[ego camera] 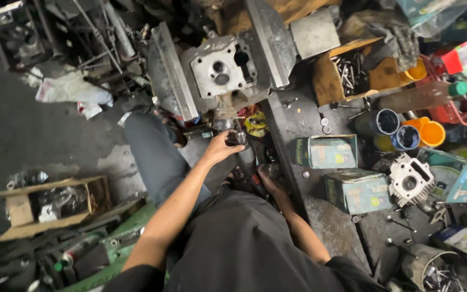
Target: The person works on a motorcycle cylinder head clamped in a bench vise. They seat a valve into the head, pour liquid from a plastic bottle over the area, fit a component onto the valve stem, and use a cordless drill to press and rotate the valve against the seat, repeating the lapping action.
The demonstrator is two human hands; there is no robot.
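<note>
A grey metal cylinder head (224, 67) is clamped between the two steel jaws of a big vise (171, 70) straight ahead. My left hand (221, 147) reaches up below the vise and grips a dark handle or screw part (239, 135) under the jaws. My right hand (268, 181) hangs low beside the edge of the greasy workbench (320, 211), fingers curled among dark parts there; whether it holds anything is hidden. My knee in grey trousers (152, 151) is raised to the left.
The bench at right holds teal cardboard boxes (328, 151), a finned engine cylinder (409, 181), orange and blue cups (432, 132), and a cardboard box of bolts (347, 73). Scrap metal and a wooden box (49, 203) lie on the floor at left.
</note>
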